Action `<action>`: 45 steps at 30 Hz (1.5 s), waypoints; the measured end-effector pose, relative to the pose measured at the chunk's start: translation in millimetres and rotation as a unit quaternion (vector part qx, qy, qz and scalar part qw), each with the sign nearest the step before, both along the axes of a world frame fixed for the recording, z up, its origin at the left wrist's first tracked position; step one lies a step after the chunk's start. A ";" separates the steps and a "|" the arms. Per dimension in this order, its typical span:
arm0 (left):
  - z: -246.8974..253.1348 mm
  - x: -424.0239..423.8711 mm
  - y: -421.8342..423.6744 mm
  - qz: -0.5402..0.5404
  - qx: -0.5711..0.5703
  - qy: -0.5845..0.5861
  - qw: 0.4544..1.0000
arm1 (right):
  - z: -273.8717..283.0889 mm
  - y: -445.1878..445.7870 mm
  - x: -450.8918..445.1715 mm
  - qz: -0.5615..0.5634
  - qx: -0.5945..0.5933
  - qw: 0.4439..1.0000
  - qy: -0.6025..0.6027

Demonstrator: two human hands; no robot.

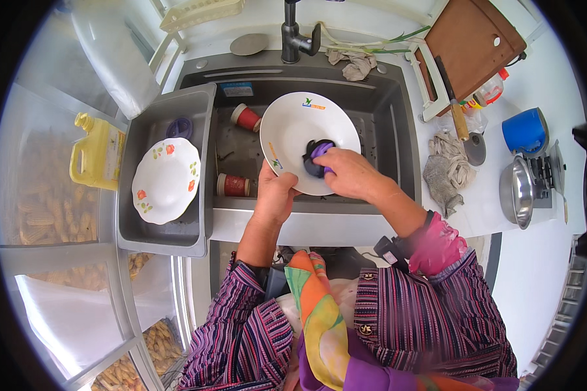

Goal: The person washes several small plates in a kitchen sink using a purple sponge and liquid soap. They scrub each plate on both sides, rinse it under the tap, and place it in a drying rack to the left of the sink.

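A round white plate (293,122) with small printed marks on its rim is held tilted over the dark grey sink basin (386,107). My left hand (277,188) grips the plate's near left edge, thumb on top. In my right hand (347,171) is a black and purple scrubber (318,154), pressed against the plate's inner face. Behind the plate lie two red paper cups on their sides, an upper cup (246,118) and a lower cup (234,185). The plate hides part of the basin floor.
A grey tray (127,205) at left holds a flower-patterned plate (164,178) and a purple lid-like object (179,128). The black faucet (291,39) rises behind. A knife (452,100) leans by a brown cutting board (474,44). Rags (452,156) and a steel bowl (516,193) are at right.
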State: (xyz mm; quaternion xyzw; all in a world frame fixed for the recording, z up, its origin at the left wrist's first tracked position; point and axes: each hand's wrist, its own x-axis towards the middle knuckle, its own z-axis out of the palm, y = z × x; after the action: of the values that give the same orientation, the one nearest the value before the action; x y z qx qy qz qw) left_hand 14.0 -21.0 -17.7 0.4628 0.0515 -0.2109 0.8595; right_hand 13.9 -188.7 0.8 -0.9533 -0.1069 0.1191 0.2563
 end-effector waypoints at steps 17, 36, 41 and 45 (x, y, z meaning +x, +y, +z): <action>2.1 -5.9 -6.6 -0.024 0.002 0.014 1.000 | -15.6 33.1 21.7 -0.016 0.187 0.969 -0.163; 40.5 40.0 17.8 -0.125 -0.038 -0.080 0.988 | 11.4 -13.5 -3.8 0.010 0.252 0.940 -0.231; 20.5 52.4 26.3 0.013 0.187 -0.043 0.981 | 19.0 -46.1 -4.2 -0.170 0.706 0.687 -0.014; 6.2 51.1 21.0 -0.050 -0.051 -0.005 0.997 | 7.1 -60.7 1.0 -0.123 0.798 0.588 0.042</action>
State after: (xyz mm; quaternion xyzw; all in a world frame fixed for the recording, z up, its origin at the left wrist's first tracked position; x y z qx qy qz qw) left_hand 65.1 -0.1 -11.6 0.4214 0.0134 -0.2543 0.8704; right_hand 14.8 -249.4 7.8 -0.3646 -0.0295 -0.0069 0.9307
